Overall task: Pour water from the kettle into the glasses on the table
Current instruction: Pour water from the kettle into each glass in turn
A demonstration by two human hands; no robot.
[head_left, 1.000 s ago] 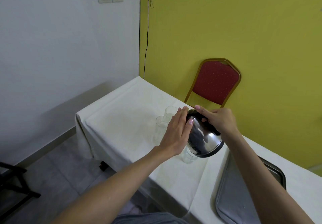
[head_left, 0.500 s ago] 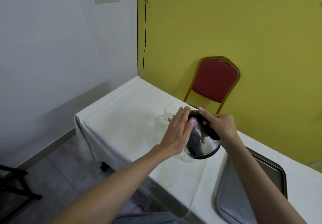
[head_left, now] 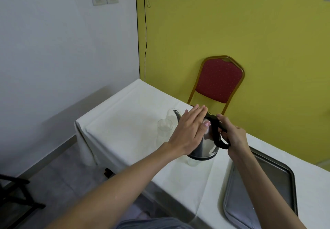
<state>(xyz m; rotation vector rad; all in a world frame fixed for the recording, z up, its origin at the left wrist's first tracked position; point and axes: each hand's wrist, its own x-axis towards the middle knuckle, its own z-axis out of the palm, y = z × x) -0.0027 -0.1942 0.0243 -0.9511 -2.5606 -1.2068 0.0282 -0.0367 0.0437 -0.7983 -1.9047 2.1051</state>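
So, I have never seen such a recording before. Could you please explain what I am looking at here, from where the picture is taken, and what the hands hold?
There is no machine here. A person wears a camera on the head, so the picture looks forward and down at their own two bare arms. The right hand has its grip closed around the black handle of a shiny steel kettle, which is tilted with its spout toward the far glass. The left hand lies flat against the kettle's side. On the table with the white cloth stand clear drinking glasses: a near one, a far one and one partly hidden under the kettle. A grey metal tray lies at the right. A red padded chair stands behind.
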